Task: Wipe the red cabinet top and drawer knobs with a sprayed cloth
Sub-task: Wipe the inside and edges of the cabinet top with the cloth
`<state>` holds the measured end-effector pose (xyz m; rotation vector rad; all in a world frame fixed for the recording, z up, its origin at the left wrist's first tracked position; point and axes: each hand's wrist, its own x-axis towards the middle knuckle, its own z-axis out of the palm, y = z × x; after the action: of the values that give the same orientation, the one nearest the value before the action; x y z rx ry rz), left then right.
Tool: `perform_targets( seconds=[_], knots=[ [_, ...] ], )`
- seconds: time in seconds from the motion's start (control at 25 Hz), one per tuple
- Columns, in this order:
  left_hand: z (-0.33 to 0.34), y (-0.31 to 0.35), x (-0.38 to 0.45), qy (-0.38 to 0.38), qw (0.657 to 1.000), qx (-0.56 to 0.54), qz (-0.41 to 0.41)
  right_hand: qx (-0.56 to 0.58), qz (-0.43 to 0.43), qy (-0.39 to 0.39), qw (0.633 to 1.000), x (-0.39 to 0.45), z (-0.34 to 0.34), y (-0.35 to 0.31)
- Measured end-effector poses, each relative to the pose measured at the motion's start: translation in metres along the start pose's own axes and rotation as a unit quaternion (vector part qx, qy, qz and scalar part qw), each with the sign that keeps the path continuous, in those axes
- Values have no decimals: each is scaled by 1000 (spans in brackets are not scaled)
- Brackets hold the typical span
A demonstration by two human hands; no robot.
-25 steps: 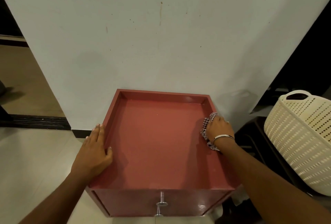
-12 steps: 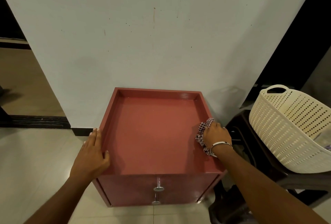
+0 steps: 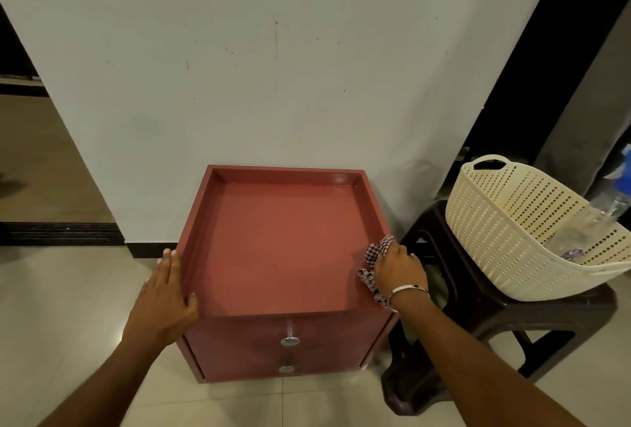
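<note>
The red cabinet [image 3: 273,242] stands against a white wall, its recessed top bare. My right hand [image 3: 399,269] grips a bunched checkered cloth [image 3: 374,256] on the cabinet's right rim near the front corner. My left hand [image 3: 164,293] lies flat with straight fingers against the cabinet's left rim, thumb over the edge. Two silver drawer knobs show on the front, the upper knob [image 3: 290,340] above the lower knob [image 3: 286,369].
A cream perforated basket [image 3: 505,222] sits on a dark brown stool [image 3: 478,317] right of the cabinet; a clear plastic bottle [image 3: 587,225] lies inside it. Tiled floor [image 3: 68,307] spreads left and in front. A dark doorway opens at far left.
My right hand has drawn the cloth along the right rim toward the front corner. The camera has pulled back, so more of the drawer front, stool and basket shows. The left hand stays on the left rim.
</note>
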<state>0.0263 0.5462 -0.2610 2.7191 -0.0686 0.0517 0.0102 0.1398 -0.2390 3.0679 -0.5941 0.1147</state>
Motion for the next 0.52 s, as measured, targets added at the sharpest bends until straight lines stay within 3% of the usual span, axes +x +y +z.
perform_targets(
  seconds=[0.2,0.52],
  knots=[
    [-1,-1,-13,-5,1000,0,-6,9,5,19,1000,-25,-5,5],
    [-1,1,-25,-14,1000,6,-14,-38,13,-16,999,-54,-2,11]
  ],
)
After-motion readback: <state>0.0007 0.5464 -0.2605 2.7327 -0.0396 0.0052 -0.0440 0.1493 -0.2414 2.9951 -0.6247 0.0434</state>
